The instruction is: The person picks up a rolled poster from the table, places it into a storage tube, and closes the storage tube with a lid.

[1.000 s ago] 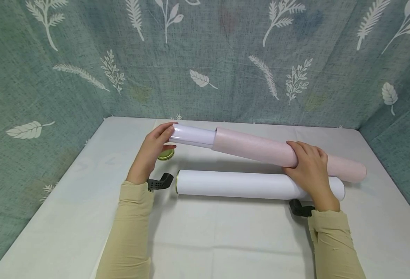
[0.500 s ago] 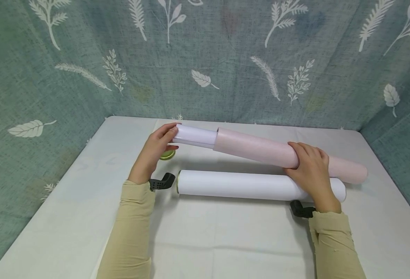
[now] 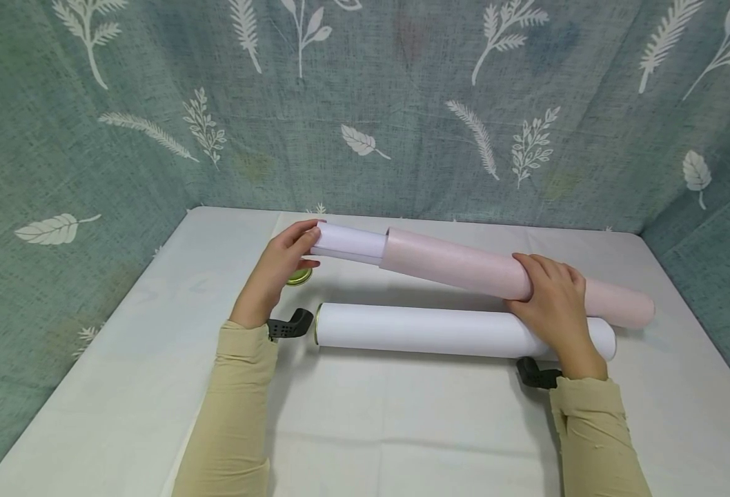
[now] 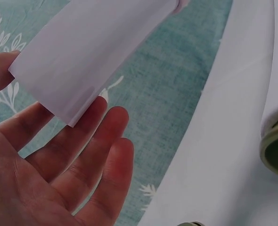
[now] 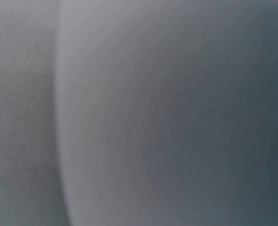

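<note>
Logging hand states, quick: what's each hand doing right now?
Left hand: open, straight fingers against the white paper roll.
Right hand: gripping the pink tube.

Teal leaf-print cloth [image 3: 365,117] walls in a white-covered table [image 3: 402,428].

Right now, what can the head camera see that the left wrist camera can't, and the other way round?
Only the head view shows the right hand gripping the pink tube, and the whole white tube lying on the table. Only the left wrist view shows the open palm up close, its fingers straight beneath the paper's end. Both show the left hand at the end of the rolled white paper and the leaf-patterned cloth.
</note>
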Demonstrator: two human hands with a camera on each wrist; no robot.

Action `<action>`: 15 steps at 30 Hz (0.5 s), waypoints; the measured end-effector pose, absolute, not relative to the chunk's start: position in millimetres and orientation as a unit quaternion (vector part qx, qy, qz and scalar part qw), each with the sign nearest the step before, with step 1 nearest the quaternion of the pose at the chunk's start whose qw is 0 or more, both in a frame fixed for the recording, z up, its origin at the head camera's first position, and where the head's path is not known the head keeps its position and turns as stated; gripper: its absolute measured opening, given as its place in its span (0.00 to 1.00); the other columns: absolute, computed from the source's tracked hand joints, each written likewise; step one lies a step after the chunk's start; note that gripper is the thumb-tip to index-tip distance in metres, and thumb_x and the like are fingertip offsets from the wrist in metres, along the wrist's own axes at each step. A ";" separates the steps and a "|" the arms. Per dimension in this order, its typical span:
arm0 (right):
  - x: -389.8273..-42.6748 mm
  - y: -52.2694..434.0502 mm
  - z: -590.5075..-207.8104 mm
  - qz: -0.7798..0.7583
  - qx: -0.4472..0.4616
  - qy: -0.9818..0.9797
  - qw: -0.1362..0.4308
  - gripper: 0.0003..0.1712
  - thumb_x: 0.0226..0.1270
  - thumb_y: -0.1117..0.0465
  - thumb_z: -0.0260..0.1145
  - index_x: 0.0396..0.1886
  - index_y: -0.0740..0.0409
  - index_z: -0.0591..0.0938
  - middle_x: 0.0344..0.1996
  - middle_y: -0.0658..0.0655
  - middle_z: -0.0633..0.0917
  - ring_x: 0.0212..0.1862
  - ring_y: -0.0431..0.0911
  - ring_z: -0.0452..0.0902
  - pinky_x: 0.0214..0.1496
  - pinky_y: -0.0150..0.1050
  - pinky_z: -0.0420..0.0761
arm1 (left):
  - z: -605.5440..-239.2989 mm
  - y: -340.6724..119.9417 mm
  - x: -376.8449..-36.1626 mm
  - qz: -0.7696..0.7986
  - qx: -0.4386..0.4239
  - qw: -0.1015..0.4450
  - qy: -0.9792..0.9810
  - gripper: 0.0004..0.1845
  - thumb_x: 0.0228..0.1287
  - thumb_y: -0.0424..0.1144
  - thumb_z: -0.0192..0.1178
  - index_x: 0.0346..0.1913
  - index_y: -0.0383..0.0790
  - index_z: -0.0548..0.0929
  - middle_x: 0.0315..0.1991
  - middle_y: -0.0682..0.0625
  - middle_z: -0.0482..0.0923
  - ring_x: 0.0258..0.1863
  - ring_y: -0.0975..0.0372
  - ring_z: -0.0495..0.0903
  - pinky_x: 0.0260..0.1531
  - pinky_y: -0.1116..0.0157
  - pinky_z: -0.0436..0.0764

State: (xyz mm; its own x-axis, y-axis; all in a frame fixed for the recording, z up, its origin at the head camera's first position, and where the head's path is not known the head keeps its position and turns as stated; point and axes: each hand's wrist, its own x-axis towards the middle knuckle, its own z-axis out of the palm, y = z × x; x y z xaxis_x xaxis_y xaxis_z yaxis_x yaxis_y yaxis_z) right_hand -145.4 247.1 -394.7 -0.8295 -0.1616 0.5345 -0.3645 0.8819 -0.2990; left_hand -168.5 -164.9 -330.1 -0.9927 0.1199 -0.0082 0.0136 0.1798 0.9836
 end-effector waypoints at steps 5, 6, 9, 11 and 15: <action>-145.5 247.1 -394.6 0.198 0.141 -0.936 0.256 0.40 0.35 0.60 0.75 0.55 0.53 0.72 0.50 0.59 0.74 0.54 0.56 0.64 0.56 0.58 0.52 | -330.4 -165.2 -168.2 0.637 0.045 0.042 0.769 0.27 0.62 0.53 0.51 0.62 0.46 0.66 0.56 0.46 0.67 0.51 0.56 0.70 0.49 0.55 0.72; -145.6 247.2 -394.7 0.197 0.141 -0.936 0.256 0.40 0.35 0.60 0.75 0.55 0.53 0.72 0.50 0.59 0.74 0.54 0.56 0.64 0.56 0.58 0.52 | -330.4 -165.2 -168.2 0.637 0.046 0.043 0.769 0.27 0.62 0.53 0.51 0.62 0.46 0.66 0.56 0.46 0.67 0.51 0.56 0.70 0.50 0.55 0.72; -145.4 247.3 -394.6 0.197 0.140 -0.936 0.254 0.40 0.35 0.60 0.75 0.55 0.53 0.72 0.50 0.59 0.74 0.54 0.55 0.64 0.56 0.58 0.52 | -330.1 -165.2 -167.9 0.636 0.048 0.045 0.769 0.28 0.62 0.53 0.51 0.62 0.46 0.65 0.56 0.46 0.67 0.51 0.55 0.70 0.50 0.54 0.71; -145.1 247.3 -394.6 0.198 0.139 -0.937 0.252 0.40 0.36 0.60 0.75 0.55 0.53 0.72 0.50 0.59 0.74 0.54 0.56 0.64 0.56 0.58 0.52 | -332.5 -166.4 -170.0 0.636 0.053 0.048 0.768 0.28 0.61 0.54 0.51 0.62 0.47 0.65 0.56 0.47 0.67 0.51 0.56 0.70 0.49 0.55 0.72; -145.4 247.4 -394.6 0.197 0.138 -0.938 0.250 0.40 0.36 0.60 0.75 0.56 0.53 0.71 0.51 0.59 0.74 0.54 0.55 0.64 0.56 0.58 0.52 | -341.6 -169.2 -177.8 0.632 0.067 0.053 0.770 0.31 0.58 0.58 0.53 0.62 0.50 0.65 0.55 0.49 0.67 0.51 0.57 0.71 0.47 0.58 0.74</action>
State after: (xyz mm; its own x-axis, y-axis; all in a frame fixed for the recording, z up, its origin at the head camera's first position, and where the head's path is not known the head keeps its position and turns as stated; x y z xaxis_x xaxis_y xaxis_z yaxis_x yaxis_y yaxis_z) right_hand -145.4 247.4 -394.6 -0.8366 -0.1612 0.5236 -0.3581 0.8842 -0.3000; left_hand -177.8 -169.2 -341.6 -0.9855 0.1695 0.0028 0.0359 0.1928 0.9806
